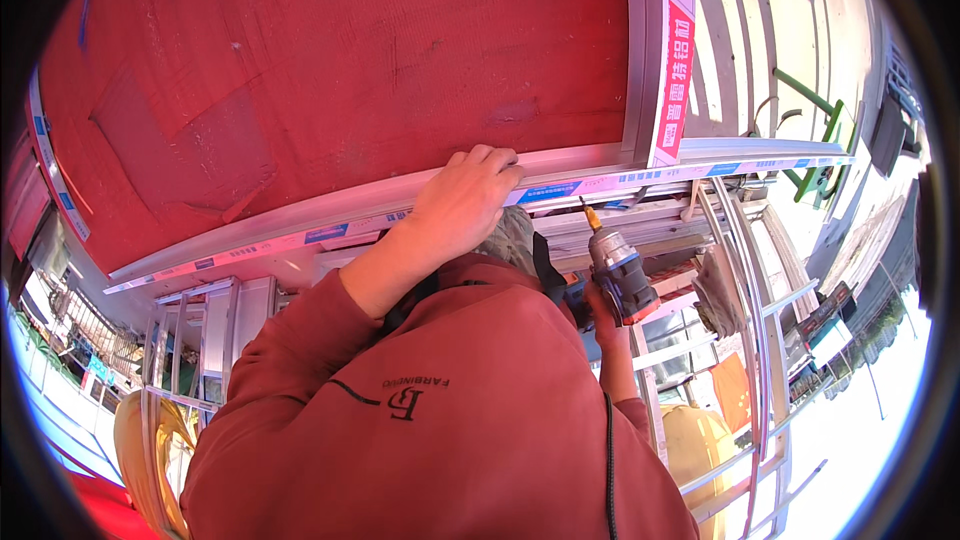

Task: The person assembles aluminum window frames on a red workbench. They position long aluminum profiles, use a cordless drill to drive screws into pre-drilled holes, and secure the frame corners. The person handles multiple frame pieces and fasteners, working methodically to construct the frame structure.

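Left hand (462,202) closed over edge of pale aluminium frame rail (300,230), fingers curled on its top, just below red panel (330,70). Right hand (603,308) wrapped round grip of power drill (618,275), mostly hidden behind drill body; bit tip points up at underside of rail, right of left hand. Red sleeve (330,340) fills foreground beneath both hands. Stacked metal frames (750,270) just right of drill.

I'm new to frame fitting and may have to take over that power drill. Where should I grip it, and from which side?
Grip the power drill by its handle, coming from below. The bit points up toward the aluminium frame rail, so the lower end is the free one, where the right hand already sits.
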`<state>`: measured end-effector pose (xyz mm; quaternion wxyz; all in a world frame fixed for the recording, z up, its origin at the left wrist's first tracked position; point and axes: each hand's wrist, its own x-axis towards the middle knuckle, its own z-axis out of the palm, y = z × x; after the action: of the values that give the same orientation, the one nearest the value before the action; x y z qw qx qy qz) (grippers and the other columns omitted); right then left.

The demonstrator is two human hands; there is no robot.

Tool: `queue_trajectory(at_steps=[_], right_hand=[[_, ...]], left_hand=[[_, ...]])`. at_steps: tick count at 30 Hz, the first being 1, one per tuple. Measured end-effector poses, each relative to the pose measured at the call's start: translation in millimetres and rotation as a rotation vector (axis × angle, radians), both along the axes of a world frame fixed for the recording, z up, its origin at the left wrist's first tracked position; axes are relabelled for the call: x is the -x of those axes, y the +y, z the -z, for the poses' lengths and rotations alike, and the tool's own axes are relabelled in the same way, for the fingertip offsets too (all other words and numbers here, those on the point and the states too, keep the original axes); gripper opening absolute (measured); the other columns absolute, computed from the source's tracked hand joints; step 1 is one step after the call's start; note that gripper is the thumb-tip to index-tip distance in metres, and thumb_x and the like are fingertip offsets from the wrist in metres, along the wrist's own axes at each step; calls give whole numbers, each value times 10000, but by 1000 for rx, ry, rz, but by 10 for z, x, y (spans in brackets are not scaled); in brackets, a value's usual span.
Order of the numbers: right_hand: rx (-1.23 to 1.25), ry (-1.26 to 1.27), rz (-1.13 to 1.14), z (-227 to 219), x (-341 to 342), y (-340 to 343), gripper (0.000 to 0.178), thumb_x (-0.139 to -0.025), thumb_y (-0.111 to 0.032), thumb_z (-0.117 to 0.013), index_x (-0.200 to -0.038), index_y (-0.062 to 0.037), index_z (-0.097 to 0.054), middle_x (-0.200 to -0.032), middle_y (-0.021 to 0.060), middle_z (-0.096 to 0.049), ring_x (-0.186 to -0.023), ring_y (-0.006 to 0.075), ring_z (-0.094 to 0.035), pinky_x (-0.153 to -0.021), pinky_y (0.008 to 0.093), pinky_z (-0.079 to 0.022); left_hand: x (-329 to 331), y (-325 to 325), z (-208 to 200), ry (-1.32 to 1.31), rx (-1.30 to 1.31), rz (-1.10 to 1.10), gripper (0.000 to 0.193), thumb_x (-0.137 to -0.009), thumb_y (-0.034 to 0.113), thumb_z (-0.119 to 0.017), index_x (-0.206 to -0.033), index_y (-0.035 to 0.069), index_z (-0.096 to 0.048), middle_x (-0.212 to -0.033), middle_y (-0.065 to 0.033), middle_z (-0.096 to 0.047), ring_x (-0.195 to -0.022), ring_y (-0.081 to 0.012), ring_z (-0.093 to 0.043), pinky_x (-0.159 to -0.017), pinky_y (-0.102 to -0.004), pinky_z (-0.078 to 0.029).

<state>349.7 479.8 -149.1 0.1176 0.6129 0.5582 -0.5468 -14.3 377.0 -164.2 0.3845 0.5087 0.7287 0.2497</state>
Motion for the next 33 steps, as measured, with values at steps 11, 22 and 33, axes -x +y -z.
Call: queue_trajectory(at_steps=[11,22,33], right_hand=[[29,11,-552,-506,-192,752,464,-878,-154,-722,-1321,-81,-605,-1265,99,-641,-1164,258,-599,-971,403,-475],[32,617,-887,-1313,1957,1193,430,-845,-38,-719,-1264,-40,-621,-1138,92,-677,-1009,217,-654,-877,367,-513],[-349,757,-1184,-875,4167,-779,545,-789,-11,-664,-1318,15,-532,-1121,126,-656,-1003,181,-647,-854,325,-510]], left_hand=[[-149,42,231,111,-18,-20,385,-744,63,-679,-1128,68,-661,-1182,-97,-608,-1121,-284,-552,-911,-399,-457],[277,-1660,170,566,287,-346,183,-768,131,-661,-949,138,-687,-949,-37,-652,-962,-242,-623,-819,-392,-450],[304,-2305,121,696,112,-510,427,-756,205,-733,-1170,148,-649,-1256,-81,-609,-1280,-277,-494,-1091,-480,-322]])
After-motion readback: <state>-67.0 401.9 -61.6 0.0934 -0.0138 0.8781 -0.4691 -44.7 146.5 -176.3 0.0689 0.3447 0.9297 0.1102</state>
